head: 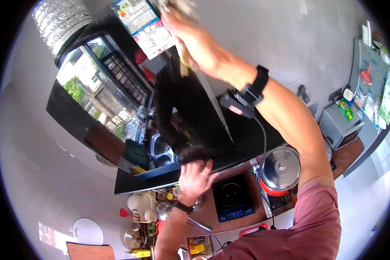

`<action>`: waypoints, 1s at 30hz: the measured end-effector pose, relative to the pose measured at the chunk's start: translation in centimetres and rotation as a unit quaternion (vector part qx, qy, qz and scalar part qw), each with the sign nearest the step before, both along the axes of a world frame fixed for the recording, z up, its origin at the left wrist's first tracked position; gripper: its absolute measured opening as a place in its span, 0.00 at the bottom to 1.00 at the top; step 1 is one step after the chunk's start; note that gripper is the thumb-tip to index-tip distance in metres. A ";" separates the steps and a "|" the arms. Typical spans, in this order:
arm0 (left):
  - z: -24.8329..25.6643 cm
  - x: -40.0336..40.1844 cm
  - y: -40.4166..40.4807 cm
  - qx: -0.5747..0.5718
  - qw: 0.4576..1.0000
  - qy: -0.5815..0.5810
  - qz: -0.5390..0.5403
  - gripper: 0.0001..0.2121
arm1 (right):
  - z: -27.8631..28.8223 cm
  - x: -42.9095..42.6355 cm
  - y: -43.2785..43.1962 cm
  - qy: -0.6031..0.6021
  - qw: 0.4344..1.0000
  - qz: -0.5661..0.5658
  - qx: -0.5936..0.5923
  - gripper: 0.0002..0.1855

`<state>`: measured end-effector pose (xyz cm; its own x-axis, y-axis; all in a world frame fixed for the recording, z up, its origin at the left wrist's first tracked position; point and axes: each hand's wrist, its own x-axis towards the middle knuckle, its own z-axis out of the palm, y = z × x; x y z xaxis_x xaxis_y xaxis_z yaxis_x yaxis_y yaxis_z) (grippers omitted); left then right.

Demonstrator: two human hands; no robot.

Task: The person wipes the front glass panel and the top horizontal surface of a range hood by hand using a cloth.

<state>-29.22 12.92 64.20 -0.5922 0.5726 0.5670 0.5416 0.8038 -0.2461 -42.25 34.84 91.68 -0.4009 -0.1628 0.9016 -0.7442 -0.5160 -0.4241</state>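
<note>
A range hood with a glossy black glass front fills the middle of the view and mirrors a window. High on its edge, beside the printed labels, my right hand is closed on a crumpled cloth, part of which shows below the palm and part above the fingers. My left hand lies with spread fingers against the hood's lower edge and holds nothing that shows. A device with a cable is strapped to my right wrist.
Below the hood, the brown countertop bears a black induction cooktop, a lidded red pot and a dish rack. A silvery flexible duct rises at the upper left. A grey appliance stands at the right.
</note>
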 end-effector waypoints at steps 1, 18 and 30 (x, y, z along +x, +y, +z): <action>0.2 -0.1 0.3 -0.005 1.000 0.008 -0.001 0.23 | -2.0 0.3 0.9 -0.055 0.998 0.020 0.019 0.22; -0.6 -0.8 -0.4 -0.008 1.000 0.009 0.003 0.25 | -3.1 -5.4 -0.6 -0.161 0.985 -0.034 -0.043 0.34; -0.4 -1.1 0.3 -0.020 1.000 0.019 0.004 0.24 | -16.4 -19.8 0.4 -0.299 0.948 -0.072 0.080 0.29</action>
